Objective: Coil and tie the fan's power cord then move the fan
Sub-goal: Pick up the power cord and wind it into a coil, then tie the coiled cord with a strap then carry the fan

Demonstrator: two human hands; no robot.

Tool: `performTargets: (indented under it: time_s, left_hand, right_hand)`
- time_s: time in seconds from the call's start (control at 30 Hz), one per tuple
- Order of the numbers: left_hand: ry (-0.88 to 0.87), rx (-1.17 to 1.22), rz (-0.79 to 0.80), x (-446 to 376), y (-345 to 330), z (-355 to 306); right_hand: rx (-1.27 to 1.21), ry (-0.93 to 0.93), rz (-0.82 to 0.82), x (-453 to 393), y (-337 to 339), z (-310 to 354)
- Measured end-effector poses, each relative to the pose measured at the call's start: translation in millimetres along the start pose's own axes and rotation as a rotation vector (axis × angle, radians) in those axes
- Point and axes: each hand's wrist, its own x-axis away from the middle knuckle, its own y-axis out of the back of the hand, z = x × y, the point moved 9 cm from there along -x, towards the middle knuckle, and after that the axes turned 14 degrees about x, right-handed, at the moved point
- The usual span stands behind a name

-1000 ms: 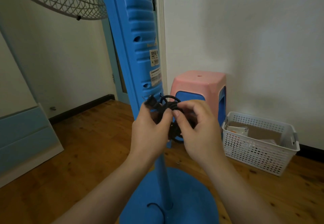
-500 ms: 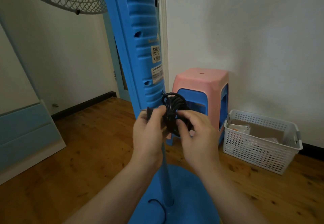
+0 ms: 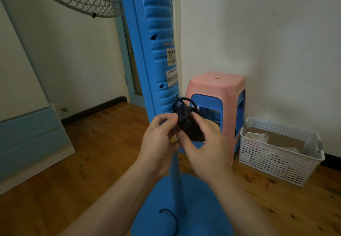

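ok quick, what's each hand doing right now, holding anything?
Left hand: closed, pinching the black coiled power cord bundle from its left side.
Right hand: closed around the same bundle, fingers wrapped over it.

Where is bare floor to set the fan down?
Bare wood floor lies left, between the fan base and the leaning blue panel. The right is crowded: pink stool and white basket by the wall.

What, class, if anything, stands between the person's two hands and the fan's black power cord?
Nothing visible does. The left hand and right hand both already have their grip on the coiled black power cord, held just in front of the blue plastic fan column. The pink plastic stool sits behind, clear of the hands.
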Motion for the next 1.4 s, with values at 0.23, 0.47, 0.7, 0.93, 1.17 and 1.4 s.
performTargets:
  time_s: [0.23,0.47,0.7,0.93,1.17,1.4]
  left_hand:
    - [-0.073,-0.136,0.046,6.8,-5.9,4.5]
    - [-0.208,-0.522,0.217,11.7,-18.7,1.3]
    - [-0.119,-0.568,0.315,7.3,-22.0,0.3]
    - [-0.084,-0.537,0.315,5.4,-21.0,6.9]
    - [-0.174,-0.535,0.303,3.9,-17.8,4.5]
    - [-0.179,-0.53,0.306,1.6,-14.5,11.1]
  right_hand:
    - [-0.162,-0.103,-0.043,-1.7,5.3,-10.8]
    - [-0.332,-0.135,0.046,-0.8,-5.8,-18.8]
    - [-0.387,-0.085,0.035,0.6,0.1,-16.9]
    - [-0.449,-0.065,-0.013,7.2,2.5,-21.4]
    - [-0.533,-0.169,-0.181,22.9,0.4,-38.2]
    - [-0.353,-0.468,-0.082,57.6,-36.2,-110.3]
